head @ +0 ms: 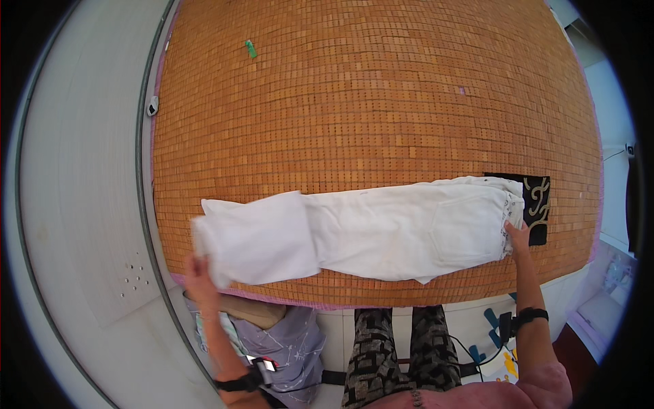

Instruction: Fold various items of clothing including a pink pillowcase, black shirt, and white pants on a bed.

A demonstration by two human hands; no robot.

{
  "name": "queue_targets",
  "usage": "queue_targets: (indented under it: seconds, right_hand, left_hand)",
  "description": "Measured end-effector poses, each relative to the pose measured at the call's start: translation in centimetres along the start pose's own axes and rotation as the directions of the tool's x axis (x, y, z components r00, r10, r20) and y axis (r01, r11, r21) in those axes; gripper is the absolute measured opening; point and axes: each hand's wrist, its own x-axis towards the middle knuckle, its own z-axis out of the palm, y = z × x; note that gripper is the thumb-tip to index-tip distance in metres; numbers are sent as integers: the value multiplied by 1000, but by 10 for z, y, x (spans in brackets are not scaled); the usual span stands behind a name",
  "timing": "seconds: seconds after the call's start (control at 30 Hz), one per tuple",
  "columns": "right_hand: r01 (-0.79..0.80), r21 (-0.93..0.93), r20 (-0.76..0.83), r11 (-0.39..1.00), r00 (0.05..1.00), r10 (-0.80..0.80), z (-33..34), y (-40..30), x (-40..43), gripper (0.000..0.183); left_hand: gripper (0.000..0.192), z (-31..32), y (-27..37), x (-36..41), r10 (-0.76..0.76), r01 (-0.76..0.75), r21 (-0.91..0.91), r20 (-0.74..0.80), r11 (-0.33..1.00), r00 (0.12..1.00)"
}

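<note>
A pair of white jeans (378,232) lies lengthwise across the near part of a tile-patterned mat, with a back pocket facing up near the waistband. The leg end is turned back over itself at the left, making a folded flap (265,243). My left hand (202,278) grips the outer edge of this flap, which is blurred. At the other end my right hand (517,237) holds the waistband, thumb on top. A black cloth with gold-coloured curves (538,209) sticks out from beneath the waistband; the rest of it is hidden.
The brown tile mat (357,102) covers a bed-like surface with a pink edge. A small green object (251,48) lies far back on it. Along the left stands a pale panel (92,168) with dark edging. Below the near edge is a grey patterned cloth (286,347).
</note>
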Motion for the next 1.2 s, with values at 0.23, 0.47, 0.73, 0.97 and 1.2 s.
queue_targets:
  seconds: [0.23, 0.47, 0.73, 0.97, 1.2]
  right_hand:
    - [22, -56, 28, 998, 999, -21, -17, -13, -5, 41]
    - [131, 41, 48, 991, 990, -133, -40, -104, -100, 44]
    - [282, -455, -269, 845, 861, -432, -210, -49, -54, 45]
    - [192, -962, 25, 196, 771, -636, -186, -13, -10, 47]
    - [507, -664, 412, 549, 861, -297, 53, -87, -102, 34]
  left_hand:
    - [11, -103, -68, 59, -84, 82, -90, -18, 993, 996]
    - [10, -114, -101, 63, -158, 163, -207, 40, 965, 987]
    - [18, 0, -68, 56, -132, 234, -525, 225, 818, 966]
    - [19, 129, -121, 36, -147, 189, -158, 241, 969, 959]
    - [27, 141, -71, 19, -118, 39, 273, 279, 961, 953]
